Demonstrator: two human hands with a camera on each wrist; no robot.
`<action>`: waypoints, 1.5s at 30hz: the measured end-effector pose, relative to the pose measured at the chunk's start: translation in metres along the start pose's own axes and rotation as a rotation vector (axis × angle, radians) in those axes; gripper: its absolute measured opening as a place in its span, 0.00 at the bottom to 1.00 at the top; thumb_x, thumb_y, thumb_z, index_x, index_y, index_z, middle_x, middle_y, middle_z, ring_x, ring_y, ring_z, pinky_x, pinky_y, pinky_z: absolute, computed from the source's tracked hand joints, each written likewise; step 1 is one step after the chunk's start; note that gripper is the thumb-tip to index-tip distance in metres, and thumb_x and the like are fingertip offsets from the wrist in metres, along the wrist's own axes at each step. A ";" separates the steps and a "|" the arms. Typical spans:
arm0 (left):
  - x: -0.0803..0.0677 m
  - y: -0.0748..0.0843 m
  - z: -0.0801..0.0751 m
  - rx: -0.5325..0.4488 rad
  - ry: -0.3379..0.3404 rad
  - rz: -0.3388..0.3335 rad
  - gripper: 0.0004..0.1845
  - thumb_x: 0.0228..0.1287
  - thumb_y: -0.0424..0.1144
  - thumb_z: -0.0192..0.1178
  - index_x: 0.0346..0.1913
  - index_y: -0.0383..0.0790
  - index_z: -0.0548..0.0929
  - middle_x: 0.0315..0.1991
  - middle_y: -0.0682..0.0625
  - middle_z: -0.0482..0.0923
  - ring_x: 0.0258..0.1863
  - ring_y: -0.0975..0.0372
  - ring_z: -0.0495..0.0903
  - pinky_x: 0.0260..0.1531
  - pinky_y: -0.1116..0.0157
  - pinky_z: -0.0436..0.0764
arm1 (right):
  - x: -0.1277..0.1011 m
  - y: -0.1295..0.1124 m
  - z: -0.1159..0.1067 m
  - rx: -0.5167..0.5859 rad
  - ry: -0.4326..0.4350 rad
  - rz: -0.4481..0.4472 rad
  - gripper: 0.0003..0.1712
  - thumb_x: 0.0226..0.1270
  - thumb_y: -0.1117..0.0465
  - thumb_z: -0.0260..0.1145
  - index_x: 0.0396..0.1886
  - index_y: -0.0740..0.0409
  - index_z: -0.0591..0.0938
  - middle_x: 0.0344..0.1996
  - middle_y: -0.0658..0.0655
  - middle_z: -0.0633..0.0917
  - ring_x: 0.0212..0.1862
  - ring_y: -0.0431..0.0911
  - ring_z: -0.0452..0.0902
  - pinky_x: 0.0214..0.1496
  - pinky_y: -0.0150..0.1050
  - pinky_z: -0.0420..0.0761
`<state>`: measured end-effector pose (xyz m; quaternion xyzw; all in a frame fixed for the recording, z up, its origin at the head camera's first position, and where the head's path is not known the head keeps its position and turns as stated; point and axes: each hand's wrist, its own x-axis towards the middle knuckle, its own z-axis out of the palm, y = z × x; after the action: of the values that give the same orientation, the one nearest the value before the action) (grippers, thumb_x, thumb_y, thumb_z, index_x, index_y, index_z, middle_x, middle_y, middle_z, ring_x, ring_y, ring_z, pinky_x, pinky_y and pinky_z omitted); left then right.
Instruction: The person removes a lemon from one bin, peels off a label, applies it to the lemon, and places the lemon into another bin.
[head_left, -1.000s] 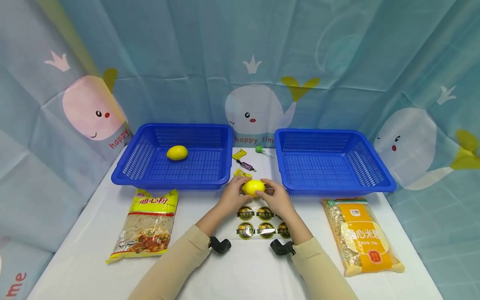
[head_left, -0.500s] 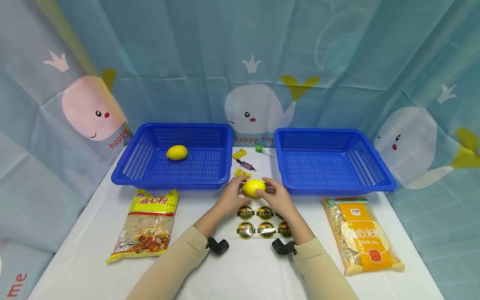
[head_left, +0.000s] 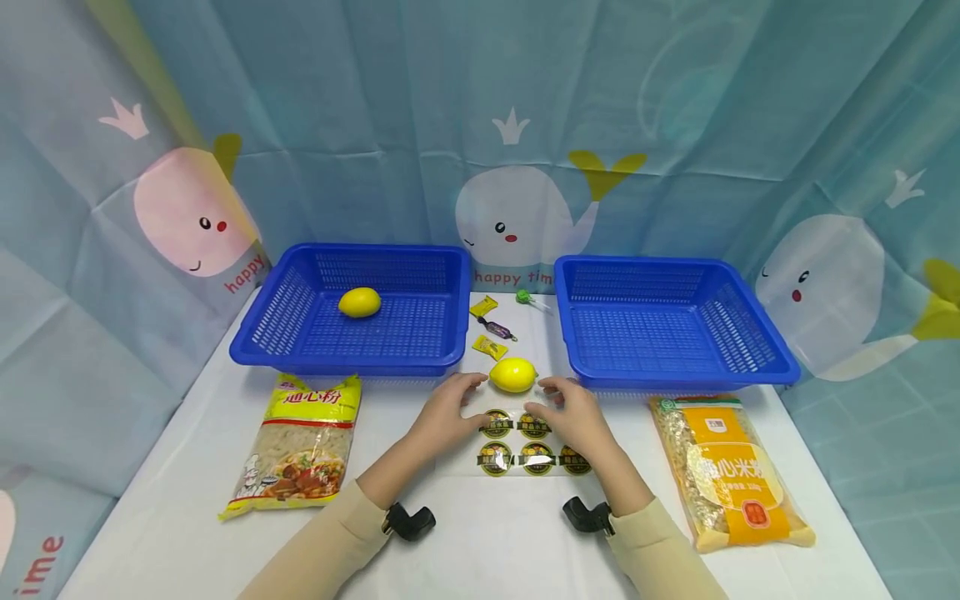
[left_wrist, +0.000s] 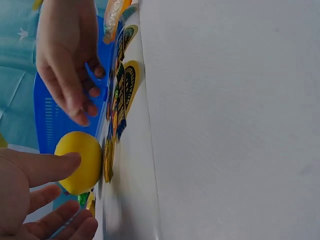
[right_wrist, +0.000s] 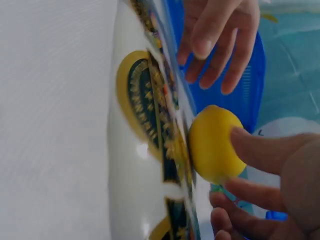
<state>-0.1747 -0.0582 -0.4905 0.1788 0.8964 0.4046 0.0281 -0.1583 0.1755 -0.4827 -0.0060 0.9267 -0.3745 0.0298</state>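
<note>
A yellow lemon (head_left: 513, 375) rests at the far edge of a clear sheet of round black-and-gold stickers (head_left: 516, 445). My left hand (head_left: 448, 410) is to the left of the lemon, fingers spread and apart from it in the head view. On the other side my right hand (head_left: 573, 414) lies over the sheet's right part, its fingers loosely bent and holding nothing. Both wrist views show the lemon (left_wrist: 79, 162) between the two hands, with the thumbs overlapping it. A second lemon (head_left: 360, 302) lies in the left blue basket (head_left: 352, 367).
Another blue basket (head_left: 678, 379) stands at the back right. Wrapped candies (head_left: 497, 330) and a green lollipop (head_left: 523, 297) lie between the baskets. A bag of pasta (head_left: 303, 446) is at the left, an orange-labelled bag (head_left: 731, 475) at the right.
Both hands have let go of the lemon and drawn back toward the body, spreading apart. The lemon stays on the table near the same spot. The head view has shifted slightly.
</note>
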 end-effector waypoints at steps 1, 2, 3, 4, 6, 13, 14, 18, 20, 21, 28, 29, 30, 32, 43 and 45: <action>-0.002 -0.001 0.000 0.006 0.002 0.009 0.31 0.55 0.37 0.76 0.63 0.40 0.79 0.56 0.44 0.81 0.52 0.52 0.81 0.55 0.54 0.81 | 0.000 0.002 0.001 -0.032 -0.023 -0.016 0.28 0.60 0.49 0.77 0.56 0.57 0.83 0.47 0.56 0.86 0.49 0.52 0.79 0.54 0.51 0.80; -0.003 -0.001 0.000 0.009 0.004 0.018 0.29 0.54 0.36 0.76 0.61 0.39 0.80 0.55 0.44 0.82 0.53 0.52 0.81 0.56 0.54 0.81 | 0.000 0.004 0.002 -0.064 -0.046 -0.028 0.25 0.59 0.48 0.78 0.52 0.56 0.85 0.45 0.55 0.85 0.48 0.50 0.79 0.53 0.50 0.80; -0.004 -0.002 0.000 0.017 0.002 0.022 0.27 0.55 0.36 0.76 0.59 0.39 0.81 0.54 0.44 0.82 0.52 0.52 0.81 0.56 0.54 0.80 | 0.000 0.006 0.003 -0.094 -0.068 -0.041 0.24 0.57 0.48 0.78 0.49 0.54 0.86 0.43 0.53 0.85 0.47 0.50 0.78 0.53 0.49 0.79; -0.006 -0.003 0.000 0.021 -0.001 0.028 0.26 0.55 0.36 0.75 0.58 0.39 0.82 0.52 0.45 0.83 0.52 0.53 0.81 0.56 0.53 0.80 | 0.000 0.008 0.004 -0.121 -0.085 -0.053 0.22 0.56 0.47 0.79 0.46 0.52 0.86 0.41 0.52 0.84 0.46 0.49 0.77 0.52 0.49 0.78; -0.008 -0.003 0.000 0.013 -0.010 0.035 0.24 0.54 0.36 0.75 0.56 0.40 0.84 0.51 0.45 0.84 0.51 0.54 0.81 0.55 0.53 0.80 | 0.001 0.010 0.005 -0.161 -0.112 -0.061 0.19 0.53 0.47 0.81 0.40 0.48 0.85 0.39 0.50 0.83 0.45 0.47 0.76 0.52 0.48 0.77; -0.013 0.002 -0.002 -0.020 -0.043 0.040 0.24 0.54 0.36 0.76 0.56 0.39 0.84 0.46 0.46 0.85 0.47 0.54 0.82 0.53 0.54 0.82 | 0.002 0.003 -0.001 -0.144 -0.181 -0.083 0.18 0.48 0.51 0.84 0.30 0.48 0.81 0.34 0.48 0.81 0.44 0.46 0.74 0.52 0.47 0.75; -0.013 0.003 -0.002 -0.008 -0.043 0.047 0.24 0.54 0.35 0.75 0.55 0.39 0.84 0.47 0.45 0.85 0.47 0.54 0.82 0.53 0.54 0.81 | 0.002 0.003 -0.002 -0.130 -0.188 -0.084 0.18 0.48 0.52 0.84 0.30 0.49 0.81 0.34 0.47 0.81 0.45 0.45 0.75 0.53 0.47 0.76; -0.016 0.009 -0.003 0.080 -0.015 0.089 0.22 0.55 0.37 0.75 0.55 0.42 0.85 0.51 0.46 0.84 0.52 0.52 0.81 0.57 0.50 0.79 | 0.002 0.000 -0.008 -0.029 -0.228 -0.083 0.17 0.51 0.55 0.83 0.35 0.49 0.82 0.34 0.48 0.83 0.42 0.45 0.78 0.49 0.46 0.79; -0.017 0.013 -0.004 0.123 0.006 0.122 0.21 0.55 0.38 0.75 0.53 0.42 0.86 0.52 0.46 0.84 0.53 0.51 0.80 0.59 0.49 0.77 | 0.003 0.000 -0.010 0.023 -0.251 -0.098 0.16 0.52 0.56 0.82 0.38 0.49 0.84 0.33 0.49 0.83 0.38 0.45 0.77 0.45 0.44 0.79; -0.018 0.014 -0.004 0.143 0.017 0.138 0.20 0.55 0.38 0.75 0.52 0.42 0.87 0.51 0.46 0.84 0.54 0.50 0.79 0.59 0.48 0.76 | 0.003 -0.001 -0.012 0.045 -0.263 -0.107 0.15 0.53 0.56 0.81 0.39 0.49 0.85 0.33 0.49 0.84 0.37 0.45 0.76 0.43 0.43 0.78; -0.020 0.020 -0.001 0.201 0.094 0.199 0.15 0.58 0.39 0.74 0.49 0.42 0.89 0.46 0.49 0.83 0.49 0.53 0.77 0.54 0.53 0.78 | 0.004 -0.004 -0.018 0.129 -0.262 -0.158 0.13 0.55 0.55 0.80 0.37 0.48 0.85 0.31 0.46 0.86 0.36 0.43 0.78 0.41 0.39 0.77; -0.020 0.020 -0.001 0.207 0.107 0.198 0.15 0.59 0.39 0.74 0.50 0.42 0.90 0.45 0.49 0.83 0.49 0.54 0.77 0.53 0.54 0.78 | 0.004 -0.005 -0.019 0.140 -0.260 -0.159 0.14 0.55 0.55 0.80 0.38 0.48 0.85 0.31 0.46 0.86 0.35 0.43 0.78 0.41 0.39 0.77; -0.021 0.020 -0.001 0.214 0.119 0.198 0.15 0.59 0.39 0.74 0.50 0.43 0.90 0.45 0.49 0.82 0.48 0.54 0.76 0.52 0.54 0.78 | 0.005 -0.005 -0.019 0.148 -0.260 -0.160 0.14 0.55 0.54 0.80 0.38 0.48 0.85 0.31 0.46 0.86 0.35 0.43 0.78 0.40 0.39 0.77; -0.021 0.020 -0.002 0.225 0.141 0.201 0.16 0.59 0.39 0.74 0.50 0.43 0.90 0.44 0.49 0.80 0.47 0.54 0.75 0.51 0.53 0.77 | 0.006 -0.005 -0.020 0.161 -0.264 -0.167 0.15 0.55 0.54 0.80 0.40 0.49 0.85 0.31 0.46 0.86 0.35 0.43 0.79 0.41 0.39 0.78; -0.023 0.019 0.000 0.196 0.178 0.154 0.07 0.59 0.41 0.74 0.38 0.47 0.87 0.39 0.53 0.88 0.47 0.55 0.84 0.67 0.37 0.65 | 0.011 0.003 -0.016 0.229 -0.321 -0.142 0.18 0.56 0.53 0.79 0.43 0.53 0.86 0.29 0.49 0.87 0.31 0.43 0.79 0.36 0.37 0.77; -0.023 0.018 0.000 0.190 0.191 0.170 0.06 0.58 0.40 0.74 0.35 0.47 0.87 0.38 0.53 0.88 0.47 0.56 0.85 0.67 0.37 0.66 | 0.012 0.004 -0.016 0.231 -0.324 -0.140 0.17 0.56 0.53 0.80 0.43 0.53 0.86 0.29 0.50 0.87 0.32 0.44 0.79 0.37 0.38 0.77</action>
<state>-0.1481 -0.0548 -0.4796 0.2167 0.9109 0.3339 -0.1086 -0.1712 0.1889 -0.4746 -0.1270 0.8580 -0.4737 0.1528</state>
